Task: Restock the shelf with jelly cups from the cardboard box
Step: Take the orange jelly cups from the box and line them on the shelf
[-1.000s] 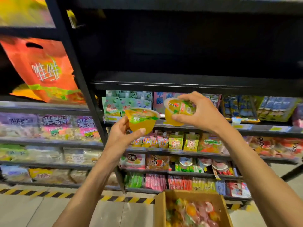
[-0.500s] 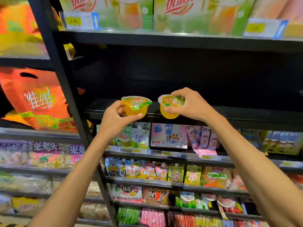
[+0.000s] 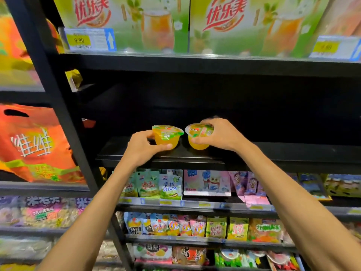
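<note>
Two yellow jelly cups with green-printed lids are at the front of a dark black shelf (image 3: 273, 153). My left hand (image 3: 142, 147) grips the left jelly cup (image 3: 166, 136) from its side, thumb under its base. My right hand (image 3: 222, 133) holds the right jelly cup (image 3: 199, 137) from above and the side, fingers over its lid. Both cups are upright and sit just over the shelf board, side by side with a small gap. The cardboard box is out of view.
The shelf behind the cups is dark with nothing visible on it. Large drink boxes (image 3: 156, 24) fill the shelf above. Snack pouches (image 3: 156, 184) hang below. A black upright post (image 3: 58, 118) stands left, with an orange bag (image 3: 33, 143) beyond it.
Both hands rose from in front of the lower shelves up to the dark shelf, carrying the cups onto its front edge. The view tilted up and the cardboard box left the frame.
</note>
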